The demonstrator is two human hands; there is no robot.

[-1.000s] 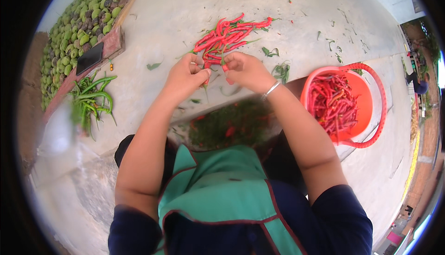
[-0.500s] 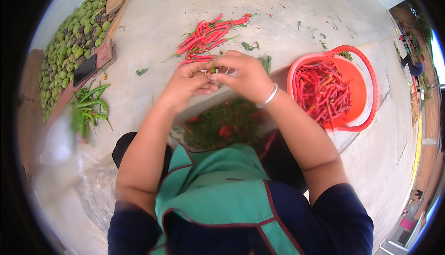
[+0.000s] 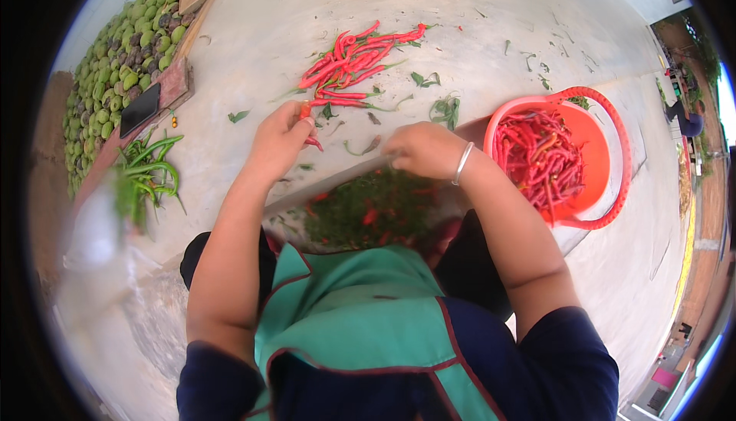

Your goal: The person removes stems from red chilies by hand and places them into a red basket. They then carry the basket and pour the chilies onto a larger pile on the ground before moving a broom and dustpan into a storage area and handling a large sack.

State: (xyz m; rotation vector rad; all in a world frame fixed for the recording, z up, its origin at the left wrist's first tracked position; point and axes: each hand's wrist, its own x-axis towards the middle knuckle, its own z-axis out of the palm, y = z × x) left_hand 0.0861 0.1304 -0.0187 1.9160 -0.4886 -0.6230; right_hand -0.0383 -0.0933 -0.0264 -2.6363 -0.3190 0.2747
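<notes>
My left hand is closed round a red chili pepper; one end shows above my fingers and the tip pokes out below. Just beyond it on the concrete floor lies a loose pile of red chili peppers, some with green stems. My right hand, with a pale bracelet on the wrist, hovers at the far rim of a container by my knees. Its fingers are curled together, and what they hold, if anything, is hidden. Green scraps and red bits fill the container, blurred.
To the right stands a red bucket partly filled with red chilies. Green chilies lie at left, near a dark phone on a board. Behind that board is a heap of round green fruit. Leaf scraps dot the floor.
My hands were together at a green stem and are now apart. The left has moved slightly left with the red chili pepper; the right has moved right and lower, to the container's rim.
</notes>
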